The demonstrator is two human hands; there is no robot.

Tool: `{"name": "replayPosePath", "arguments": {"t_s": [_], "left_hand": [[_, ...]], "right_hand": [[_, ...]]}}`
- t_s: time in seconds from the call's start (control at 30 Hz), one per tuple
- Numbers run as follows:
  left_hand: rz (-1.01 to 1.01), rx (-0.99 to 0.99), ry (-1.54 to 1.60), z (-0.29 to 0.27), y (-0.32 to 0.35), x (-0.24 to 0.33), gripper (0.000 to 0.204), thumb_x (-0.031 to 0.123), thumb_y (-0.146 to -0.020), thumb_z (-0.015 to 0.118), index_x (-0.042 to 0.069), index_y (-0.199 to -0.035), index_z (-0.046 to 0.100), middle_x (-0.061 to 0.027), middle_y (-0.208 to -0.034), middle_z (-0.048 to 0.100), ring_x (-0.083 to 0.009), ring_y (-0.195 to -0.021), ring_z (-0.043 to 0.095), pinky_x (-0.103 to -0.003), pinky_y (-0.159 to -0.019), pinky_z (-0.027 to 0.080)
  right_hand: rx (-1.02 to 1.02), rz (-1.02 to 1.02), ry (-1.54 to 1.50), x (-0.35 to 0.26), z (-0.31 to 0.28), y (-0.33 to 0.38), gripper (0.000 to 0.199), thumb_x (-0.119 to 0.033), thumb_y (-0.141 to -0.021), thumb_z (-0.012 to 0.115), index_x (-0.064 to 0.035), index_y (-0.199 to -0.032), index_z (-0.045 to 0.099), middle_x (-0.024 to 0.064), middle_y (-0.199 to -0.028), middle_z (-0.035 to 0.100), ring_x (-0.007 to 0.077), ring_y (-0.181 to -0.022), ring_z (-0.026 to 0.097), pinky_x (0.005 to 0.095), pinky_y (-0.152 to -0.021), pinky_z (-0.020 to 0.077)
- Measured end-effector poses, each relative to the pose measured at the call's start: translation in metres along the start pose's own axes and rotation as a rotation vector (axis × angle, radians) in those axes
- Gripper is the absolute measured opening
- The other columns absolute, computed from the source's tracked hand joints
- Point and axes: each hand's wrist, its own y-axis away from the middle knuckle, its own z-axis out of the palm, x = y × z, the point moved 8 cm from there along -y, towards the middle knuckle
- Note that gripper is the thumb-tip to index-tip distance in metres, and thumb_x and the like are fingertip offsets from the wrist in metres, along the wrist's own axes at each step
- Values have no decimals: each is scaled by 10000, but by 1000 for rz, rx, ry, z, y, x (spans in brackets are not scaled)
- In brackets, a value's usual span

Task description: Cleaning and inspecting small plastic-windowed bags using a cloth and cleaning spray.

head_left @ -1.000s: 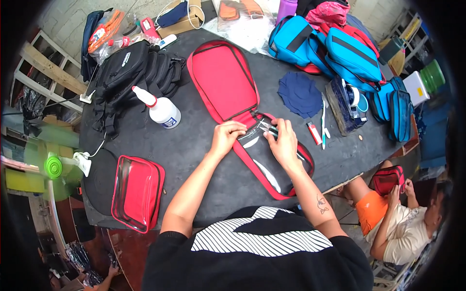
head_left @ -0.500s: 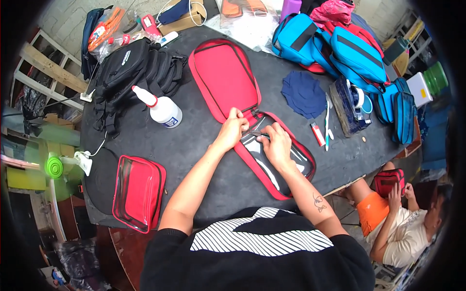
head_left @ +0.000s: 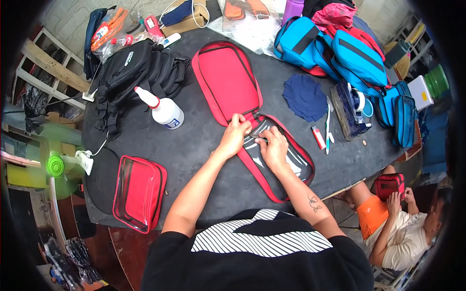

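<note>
An opened red zip bag (head_left: pixel 229 80) lies in front of me on the dark table. Its solid red half points away; the half with a clear plastic window (head_left: pixel 272 167) is toward me. At the seam between the halves, my left hand (head_left: pixel 235 136) pinches the red edge near the zipper end. My right hand (head_left: pixel 273 149) is closed on a small dark metal tool (head_left: pixel 254 136), which looks like thread snips; its tip reaches the left fingers. Fingers partly cover the tool and the pinched spot.
Left of my arms are a closed red clear-front bag (head_left: pixel 140 193), a white spray bottle (head_left: pixel 167 114) and a black backpack (head_left: pixel 133 65). To the right lie navy cloth pieces (head_left: pixel 306 97), a red lighter (head_left: pixel 318 137) and blue bags (head_left: pixel 359 56). A seated person (head_left: pixel 403 223) holds a red bag.
The whole scene has shifted slightly in the view. My right hand has moved a little, and less of the dark tool shows. The left hand keeps its pinch at the seam.
</note>
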Motion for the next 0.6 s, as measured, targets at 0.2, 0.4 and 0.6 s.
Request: {"name": "replayPosePath", "arguments": {"t_s": [0.2,0.4,0.6], "left_hand": [[-88,281,317,-14,2,-17,75,-5,-914,444,0,-876,508,-101,-972,436,-187,-797,581,-317,-720,488],[155,442,-200,-43,10,19,35,-8,-768,611,-2,-766,646,-116,-835,591,-254,-743,577,-354,-750,446],[35,374,-159,-38,6,8,19,15,-711,673,7,-723,685,-88,-784,636,-257,-789,593,-351,-796,437]], "right_hand": [[-38,60,3,0,-8,-7,179,-173,-737,739,-57,-829,638,94,-853,563,304,-819,600,417,-719,459],[62,-77,65,-14,-30,-30,163,-162,-761,706,-58,-836,604,117,-845,538,308,-786,594,424,-693,456],[-52,-101,195,-16,-8,-31,147,-173,-768,697,-56,-783,609,103,-837,545,287,-780,595,423,-706,455]]}}
